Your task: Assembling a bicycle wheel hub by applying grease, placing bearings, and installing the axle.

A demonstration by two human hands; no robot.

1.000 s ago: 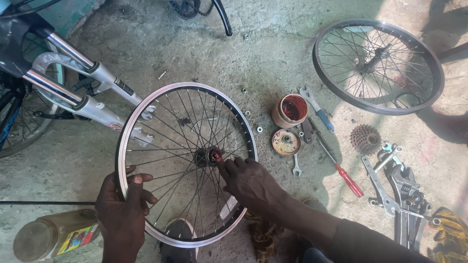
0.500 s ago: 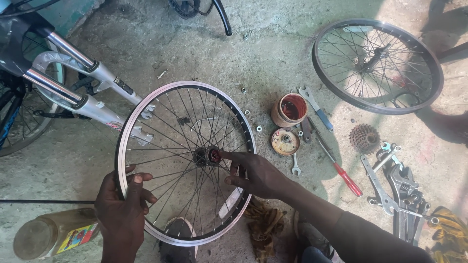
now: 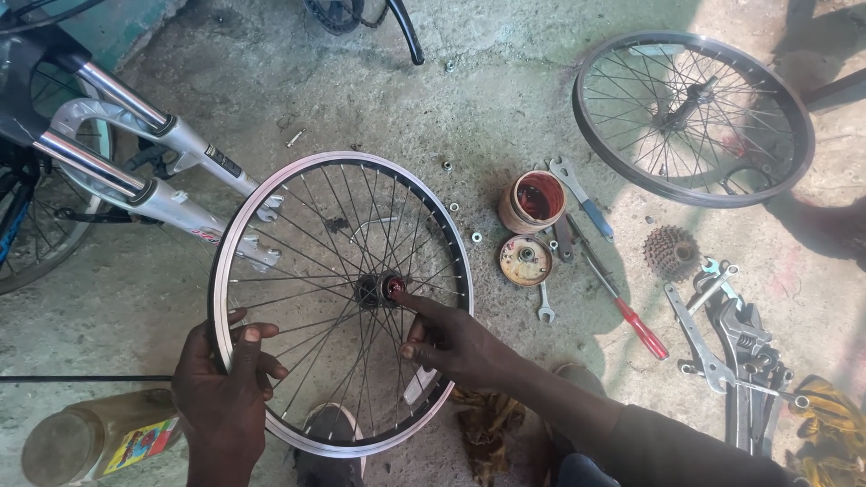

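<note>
Silver fork legs cross the upper left of the frame. At lower left, the left hand is closed around the rim of the spoked wheel, which fills the centre. The right hand grips nothing, its forefinger touching the hub; a grease tin sits further right.

Spoked bicycle wheel, upright, red-greased hub

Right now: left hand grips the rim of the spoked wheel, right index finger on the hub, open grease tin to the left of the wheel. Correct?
Not quite. The head view shows the open grease tin to the right of the spoked wheel, not the left. The rest holds: the left hand grips the rim, and the right hand has its index finger on the hub.
</note>
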